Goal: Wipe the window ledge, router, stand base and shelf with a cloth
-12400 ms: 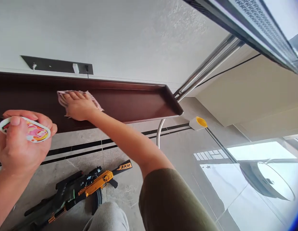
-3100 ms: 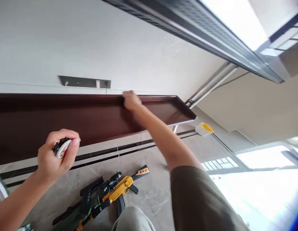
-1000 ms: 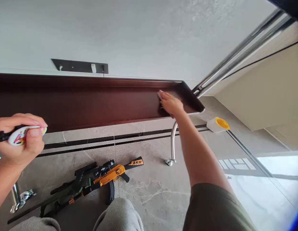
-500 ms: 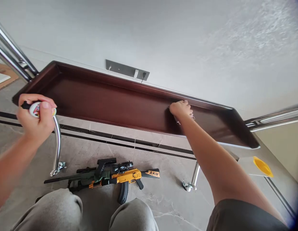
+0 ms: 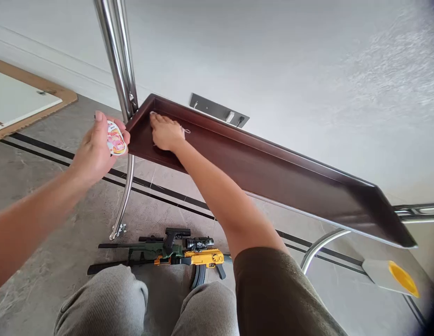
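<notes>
My left hand (image 5: 96,149) is closed around a small white item with a colourful printed face (image 5: 116,139), just off the shelf's left end; its exact kind is unclear. On the left part of a long dark-brown, tray-like shelf (image 5: 276,175), my right hand (image 5: 167,132) presses down palm first. A white wipe or cloth (image 5: 185,131) peeks out from under that hand, mostly hidden by it. Raised rims run around the shelf, and chrome tubes (image 5: 114,51) support it at its ends.
Below lie toy guns, one orange and black (image 5: 205,257), another dark green (image 5: 150,249). A pale bin with a yellow opening (image 5: 403,278) stands at right. A grey socket panel (image 5: 219,110) is on the wall. At left is a wood-framed white panel (image 5: 19,100).
My right hand has slid left along the shelf with the cloth, from right of the middle to the left end. The view has shifted left, and my left hand has turned its item.
</notes>
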